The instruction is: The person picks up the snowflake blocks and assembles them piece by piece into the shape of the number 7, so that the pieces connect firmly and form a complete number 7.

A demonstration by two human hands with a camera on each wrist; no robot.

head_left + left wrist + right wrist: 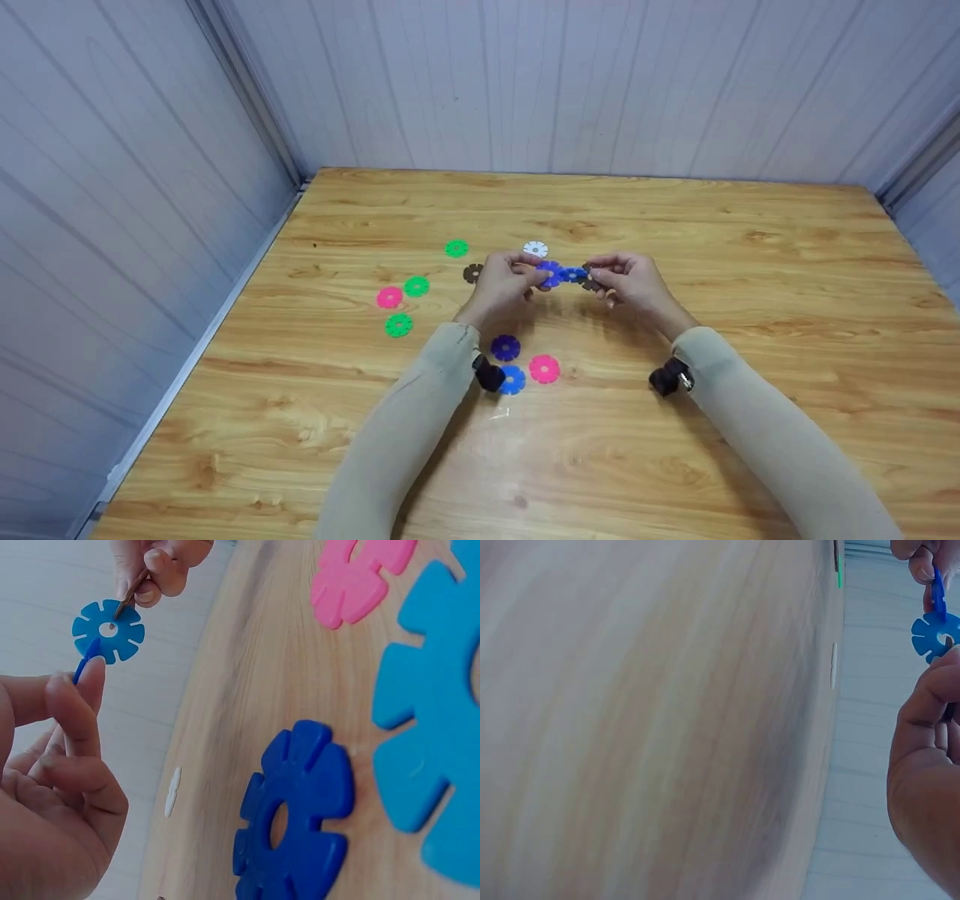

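Note:
Above the table, my left hand (506, 283) pinches a dark blue notched disc (550, 274) between thumb and fingers. A lighter blue notched disc (126, 636) sits in the middle, joined by its slots to the dark blue disc on one side and a brown notched disc (590, 277) on the other. The brown disc is pinched by my right hand (631, 285), which covers part of it. In the right wrist view, the lighter blue disc (927, 637) stands between both hands' fingertips.
Loose discs lie on the wooden table (787, 285): green (457, 248), white (535, 248), brown (472, 273) and pink (389, 298) ones beyond or left of my left hand. Nearer are dark blue (505, 347), light blue (513, 380) and pink (544, 368) discs. Panel walls enclose the table.

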